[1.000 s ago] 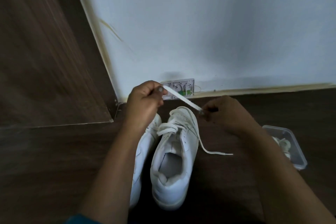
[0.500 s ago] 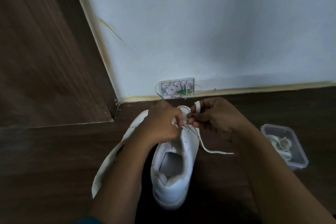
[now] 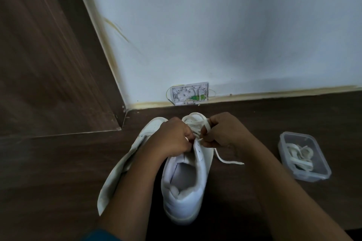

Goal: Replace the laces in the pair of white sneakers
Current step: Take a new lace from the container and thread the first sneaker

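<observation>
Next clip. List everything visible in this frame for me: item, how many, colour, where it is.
sneakers: 2, white, on the floor; centre sneaker upright, second sneaker close on its left, partly under the left forearm.
lace: 1, white, partly threaded in the centre sneaker; loose end trails on the floor to its right.
container: 1, clear plastic, on the floor at right, holding spare laces, white.
wall plate: 1, white with a green bit, low on the wall.
wall: white, behind.
floor: dark wood.
wooden panel: 1, brown, left.
left hand: fingers curled at the eyelets; what it pinches is hidden.
right hand: pinches the lace, which loops over one finger.
</observation>
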Available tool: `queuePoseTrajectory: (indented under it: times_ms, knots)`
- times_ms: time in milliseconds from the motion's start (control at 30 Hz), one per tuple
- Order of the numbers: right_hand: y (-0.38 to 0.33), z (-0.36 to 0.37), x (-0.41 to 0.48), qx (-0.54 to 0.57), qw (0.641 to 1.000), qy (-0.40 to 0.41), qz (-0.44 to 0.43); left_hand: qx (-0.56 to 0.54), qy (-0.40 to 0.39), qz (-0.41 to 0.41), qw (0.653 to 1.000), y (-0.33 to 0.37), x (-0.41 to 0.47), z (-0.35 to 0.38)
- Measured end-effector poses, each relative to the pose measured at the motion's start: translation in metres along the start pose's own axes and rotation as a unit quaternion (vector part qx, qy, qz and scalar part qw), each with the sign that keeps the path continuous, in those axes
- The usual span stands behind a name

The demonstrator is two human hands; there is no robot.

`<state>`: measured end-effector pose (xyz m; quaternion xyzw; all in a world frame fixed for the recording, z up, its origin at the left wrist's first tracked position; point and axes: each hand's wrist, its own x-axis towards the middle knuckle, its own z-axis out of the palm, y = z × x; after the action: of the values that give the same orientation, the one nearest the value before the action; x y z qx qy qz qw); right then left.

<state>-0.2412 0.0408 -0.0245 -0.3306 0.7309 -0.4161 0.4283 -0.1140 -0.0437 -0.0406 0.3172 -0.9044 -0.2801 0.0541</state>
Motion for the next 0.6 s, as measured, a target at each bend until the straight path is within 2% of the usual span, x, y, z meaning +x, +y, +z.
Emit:
queuePoseTrajectory:
  times_ms: [100,233,333,400,500,600]
  knots:
    - [0.003,-0.001,0.003,-0.02,1.0,-0.002,-0.007,-0.016,0.0,0.004,1.0,0.002,-0.002,-0.001]
    - [0.005,0.003,0.005,-0.172,0.982,0.05,-0.053,-0.016,0.007,0.02,1.0,0.005,-0.003,-0.004]
    - [0.002,0.007,0.006,-0.222,0.971,0.059,-0.073,-0.021,0.018,0.012,1.0,0.001,0.0,0.0]
    - [0.003,0.007,0.007,-0.215,0.972,0.053,-0.072,-0.016,0.032,0.004,0.999,-0.002,0.002,0.004]
    - [0.003,0.005,0.005,-0.144,0.988,0.026,-0.05,0.002,0.053,0.017,0.998,-0.005,0.004,0.01]
    - [-0.002,-0.004,-0.003,-0.057,0.997,-0.049,-0.036,0.002,0.065,0.005,0.998,-0.001,0.003,0.012]
